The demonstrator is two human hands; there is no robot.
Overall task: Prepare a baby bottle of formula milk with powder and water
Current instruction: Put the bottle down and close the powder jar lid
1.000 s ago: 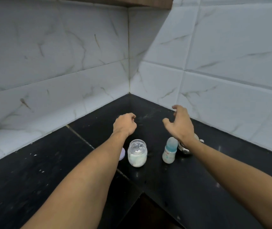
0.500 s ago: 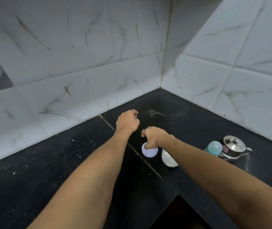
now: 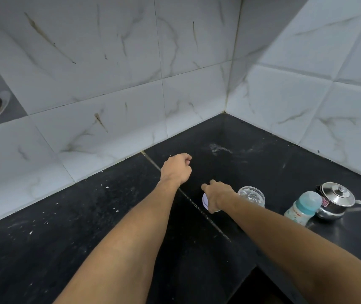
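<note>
- The black table (image 3: pixel 87 227) wrapped the tiled corner in an L; its front edge stepped inward just below your right forearm, with a dark drop beneath it.
- To your left the table lay open and speckled with pale crumbs, and a wide bare stretch ran to the wall. The back corner was also free, apart from a whitish smear (image 3: pixel 219 148).
- A pale seam (image 3: pixel 197 207) crossed the table diagonally, from the wall's foot toward the stepped edge, passing under your hands.
- The steel kettle (image 3: pixel 335 201) stood lidded at the far right, near the right wall, with its handle pointing right.
- The baby bottle (image 3: pixel 302 208) stood just beside the kettle on its left, capped in teal; I could not tell whether the two touched.
- The glass jar (image 3: pixel 252 195) stood uncapped, well left of the bottle, with open table between them.
- Your left hand (image 3: pixel 176 168) was curled into a loose fist over the seam, empty as far as I could see.
- Your right hand (image 3: pixel 216 196) reached palm down, fingers closed around the lavender lid (image 3: pixel 205 200), just left of the jar. Whether the lid rested on the table or was lifted I could not tell.
</note>
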